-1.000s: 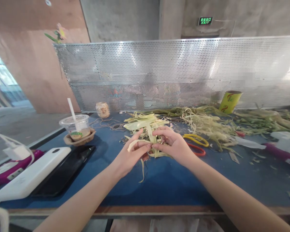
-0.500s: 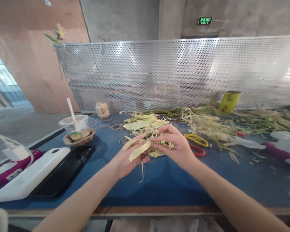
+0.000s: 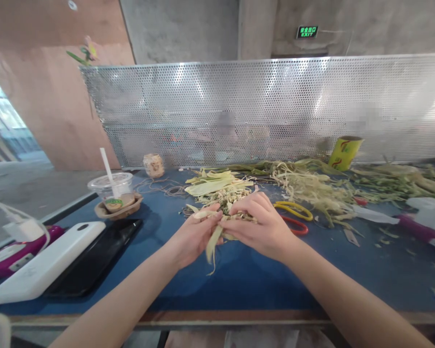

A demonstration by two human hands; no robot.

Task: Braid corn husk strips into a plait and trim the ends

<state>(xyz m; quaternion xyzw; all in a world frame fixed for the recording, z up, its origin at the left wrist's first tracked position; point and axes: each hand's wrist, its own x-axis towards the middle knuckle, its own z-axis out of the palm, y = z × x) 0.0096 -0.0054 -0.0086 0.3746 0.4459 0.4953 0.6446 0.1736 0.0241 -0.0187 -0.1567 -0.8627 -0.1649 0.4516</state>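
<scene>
Near the leaf heap [image 3: 217, 186], on our side of it, we have our 2 hands together over the blue worktop [image 3: 261, 285]. Our left hand [image 3: 195, 237] is mostly closed, fingers curled around a pale strip [image 3: 212, 244] that hangs below the fingertips, its tail thin and curling. Our right hand [image 3: 263, 223] bends over the same strip, fingertips against its top end; its thumb is hidden, so we cannot tell how firmly it grips.

Just right of the heap we see 2 looped handles, the yellow handle [image 3: 295, 209] above the red handle [image 3: 297, 226]. Farther right of the heap lie shredded leaves [image 3: 311, 186], with a yellow tube [image 3: 344, 153] behind them. Left of the heap, a clear cup [image 3: 125, 181] with a straw [image 3: 107, 166] sits in a brown holder [image 3: 136, 207]. Nearer to us than the heap, at its far left, a white device [image 3: 50, 261] lies alongside a black phone [image 3: 94, 258].
</scene>
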